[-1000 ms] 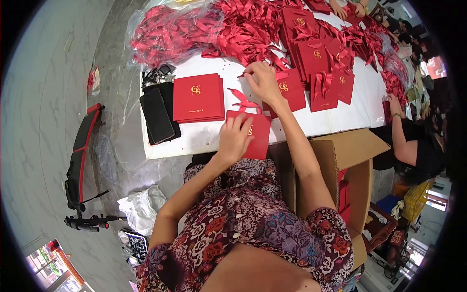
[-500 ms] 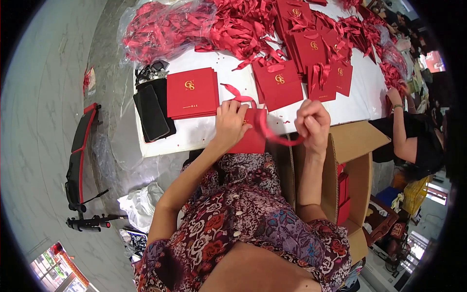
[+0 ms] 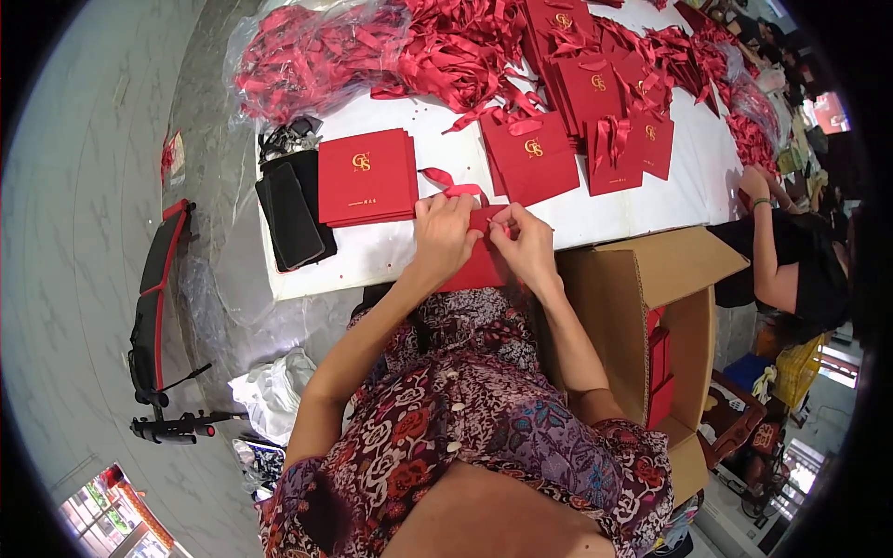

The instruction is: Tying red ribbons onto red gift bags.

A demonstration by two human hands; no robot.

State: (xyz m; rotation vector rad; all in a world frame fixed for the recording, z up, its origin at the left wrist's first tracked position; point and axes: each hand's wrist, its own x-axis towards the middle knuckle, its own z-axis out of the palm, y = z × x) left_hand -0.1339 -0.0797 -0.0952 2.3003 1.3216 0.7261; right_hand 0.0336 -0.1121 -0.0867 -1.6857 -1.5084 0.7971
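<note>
A red paper gift bag (image 3: 479,271) lies at the table's near edge, in front of my body. My left hand (image 3: 445,239) is closed on its upper left part, thumb on the front. A red ribbon (image 3: 449,182) loops out beyond the left fingers onto the table. My right hand (image 3: 524,244) is at the bag's upper right, thumb and index finger pinched together by the top edge. A tiny pale tip shows at that pinch; what the fingers hold is too small to make out.
Left of the bag lie a stack of flat red bags (image 3: 367,177) and a black phone (image 3: 293,214). Bags with ribbons (image 3: 530,158) and a ribbon heap (image 3: 456,65) lie beyond. An open cardboard box (image 3: 679,270) stands at right, near another person's arm (image 3: 765,242).
My right hand has come left and down from above the box to the bag's top edge. The ribbon stretched between the bag and that hand no longer shows. My left hand stays put.
</note>
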